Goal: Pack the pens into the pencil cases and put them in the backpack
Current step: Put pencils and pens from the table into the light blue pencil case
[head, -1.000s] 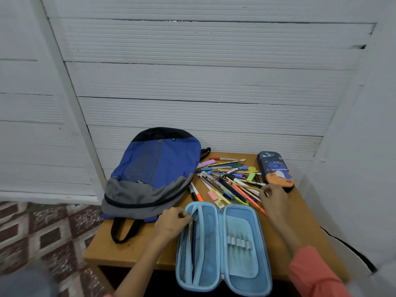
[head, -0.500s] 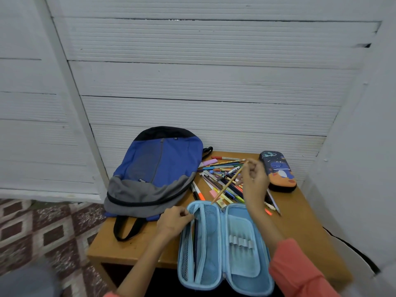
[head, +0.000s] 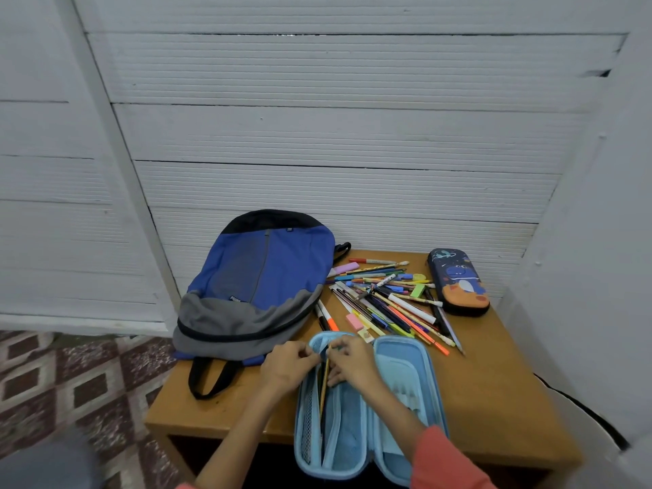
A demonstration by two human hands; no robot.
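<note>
Observer: Position of light blue pencil case [head: 402,368]?

Recorder: Near edge of table [head: 494,400], opened flat, both halves up, front end hanging past the edge.

Observer: Left hand [head: 287,361]?

Recorder: At far end of the case's left half. Fingers curled, pinching the rim by the mesh pocket.

Observer: Right hand [head: 349,361]?

Recorder: Just beside the left, nearly touching it, over the same half. Fingers closed on top end of a pencil [head: 324,390]. Shaft angled back toward the wearer, lower part down inside the left half, between mesh pocket and middle flap. Orange sleeve [head: 448,460] on that arm.

Observer: Other pens?

Recorder: Loose pile of pens [head: 388,301] beyond the open case, near both hands but touching neither. Pink erasers [head: 354,322] mixed in at the near side.

Observer: Second case?

Recorder: Dark blue pencil case [head: 458,280] at far right of the pile, just beside it, closed. Well apart from both hands.

Observer: Backpack [head: 257,277]?

Recorder: Left of the pile, lying flat, black top toward the wall, grey lower end close to the left hand. Black strap looped on the tabletop at the near left.
</note>
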